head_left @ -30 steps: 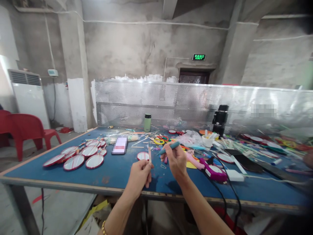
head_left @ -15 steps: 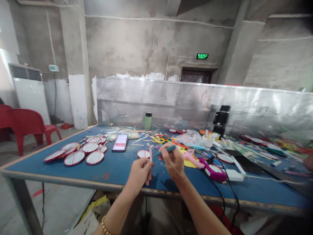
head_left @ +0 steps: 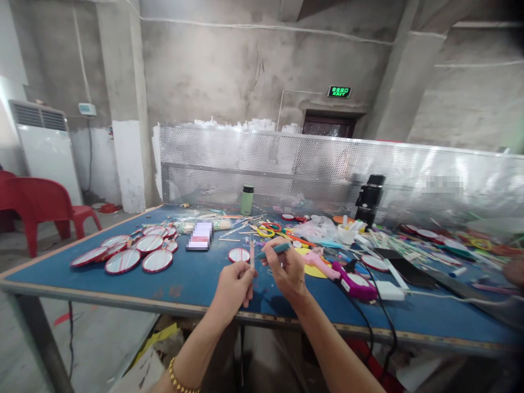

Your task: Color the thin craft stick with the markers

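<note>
Red-rimmed round discs (head_left: 123,261) lie clustered at the left of the blue-topped work table (head_left: 196,281), just as they did a second ago. To their right, our left hand (head_left: 234,286) pinches a thin pale wooden stick (head_left: 251,255) upright above the table's near edge. Our right hand (head_left: 289,270) is curled shut around a teal pen-shaped tool (head_left: 273,250), and its tip has crept leftward until it sits just beside the stick's upper end, so we judge the marking is starting, while the purple glue gun (head_left: 355,285) farther right has not moved.
</note>
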Demonstrator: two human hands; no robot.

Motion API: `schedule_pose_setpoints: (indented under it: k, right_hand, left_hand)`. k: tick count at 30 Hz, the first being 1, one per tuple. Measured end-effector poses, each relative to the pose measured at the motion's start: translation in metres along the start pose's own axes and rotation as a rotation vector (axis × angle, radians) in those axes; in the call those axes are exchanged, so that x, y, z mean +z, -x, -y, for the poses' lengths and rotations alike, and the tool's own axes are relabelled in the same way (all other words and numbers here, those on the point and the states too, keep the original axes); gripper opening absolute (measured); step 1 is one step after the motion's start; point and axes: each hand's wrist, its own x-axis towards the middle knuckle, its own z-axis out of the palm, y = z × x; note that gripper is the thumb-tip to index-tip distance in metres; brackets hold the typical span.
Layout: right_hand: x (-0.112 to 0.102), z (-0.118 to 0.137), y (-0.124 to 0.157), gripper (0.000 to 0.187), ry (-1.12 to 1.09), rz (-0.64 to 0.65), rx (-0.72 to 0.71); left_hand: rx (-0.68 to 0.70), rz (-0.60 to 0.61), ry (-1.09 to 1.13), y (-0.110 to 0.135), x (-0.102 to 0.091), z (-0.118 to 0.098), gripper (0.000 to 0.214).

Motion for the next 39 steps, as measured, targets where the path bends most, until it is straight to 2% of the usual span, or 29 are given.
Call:
schedule_pose_setpoints:
  k: [39]
  right_hand:
    - [-0.0005,0.0006,0.0000,0.019,0.035,0.019,-0.051]
  left_hand:
    - [0.019,0.018,-0.024,-0.0016,-0.0014,0.0058,0.028]
